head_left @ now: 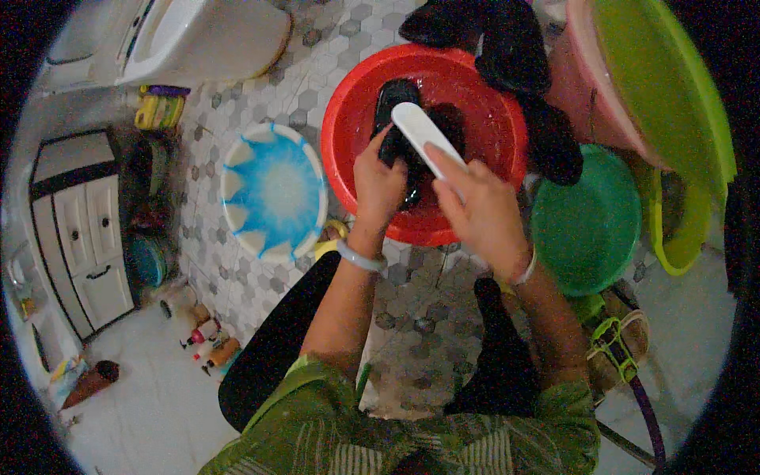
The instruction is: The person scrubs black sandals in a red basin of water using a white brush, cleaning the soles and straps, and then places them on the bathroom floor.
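Nearest the camera, a green patterned top [332, 427] is seen at the lower edge, with both forearms reaching up toward the red basin [491, 119]. A sandalled foot [617, 348] rests on the tiled floor [412, 317], below and right of the basin. A pale bangle is worn on each wrist.

Over the near rim of the basin, the left hand [378, 186] is clamped on a black shoe [393, 119], its fingers curled around the wet, dark upper. The shoe is held inside the basin, toe pointing away, just above the wet bottom. The right hand [475, 210] is closed on a white brush [426, 136], fingers laid along its back, and the brush is pressed against the shoe.

Left of the basin a blue and white bucket [273, 190] stands on the floor. Right of the basin lie a green basin [586, 218], a lime tub [673, 87] and dark cloth [507, 47] draped over the far rim.
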`<state>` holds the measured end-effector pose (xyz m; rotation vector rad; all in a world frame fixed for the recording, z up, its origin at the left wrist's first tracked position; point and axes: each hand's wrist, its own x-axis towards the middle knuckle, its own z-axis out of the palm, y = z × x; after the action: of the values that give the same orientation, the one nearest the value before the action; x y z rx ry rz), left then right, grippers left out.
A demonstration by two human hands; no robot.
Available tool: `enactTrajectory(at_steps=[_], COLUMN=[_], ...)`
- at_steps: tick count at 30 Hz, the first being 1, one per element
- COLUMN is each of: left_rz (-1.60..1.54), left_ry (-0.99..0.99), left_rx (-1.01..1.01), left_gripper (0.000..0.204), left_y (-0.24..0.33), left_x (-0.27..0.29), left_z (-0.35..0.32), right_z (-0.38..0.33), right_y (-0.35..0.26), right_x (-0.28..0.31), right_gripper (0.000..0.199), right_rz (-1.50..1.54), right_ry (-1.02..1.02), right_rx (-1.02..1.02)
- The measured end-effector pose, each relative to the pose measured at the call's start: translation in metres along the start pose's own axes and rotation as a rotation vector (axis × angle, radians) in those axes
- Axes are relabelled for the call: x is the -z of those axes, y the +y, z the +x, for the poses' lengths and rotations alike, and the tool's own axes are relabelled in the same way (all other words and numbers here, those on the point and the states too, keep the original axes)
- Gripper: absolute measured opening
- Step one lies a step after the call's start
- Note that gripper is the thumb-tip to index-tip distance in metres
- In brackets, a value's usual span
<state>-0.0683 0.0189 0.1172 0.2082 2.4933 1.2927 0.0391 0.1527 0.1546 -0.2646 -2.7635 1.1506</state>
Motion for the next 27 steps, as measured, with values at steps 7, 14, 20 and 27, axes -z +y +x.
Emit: enactTrajectory(at_steps=[7, 14, 20, 27], left_rz=[-0.059, -0.044, -0.053, -0.319], left_ry=[0.096, 0.049, 0.105, 0.205], left_rx=[-0.136, -0.135, -0.06, -0.217], left_gripper=[0.042, 0.038, 0.039, 0.04], left_y=[-0.016, -0.009, -0.005, 0.026], left_x=[-0.006, -0.002, -0.01, -0.041], left_z=[-0.004, -0.017, -0.018, -0.011], right_z=[0.008, -0.026, 0.002, 0.017], right_y=[-0.011, -0.051, -0.044, -0.035], right_x=[-0.01, 0.009, 0.017, 0.031], right_gripper=[0.043, 0.043, 0.041, 0.045], right_rz=[-0.115, -0.231, -0.235, -0.55], right_ry=[0.055, -0.071, -0.078, 0.105], right_rx=[0.014, -0.005, 0.054, 0.113])
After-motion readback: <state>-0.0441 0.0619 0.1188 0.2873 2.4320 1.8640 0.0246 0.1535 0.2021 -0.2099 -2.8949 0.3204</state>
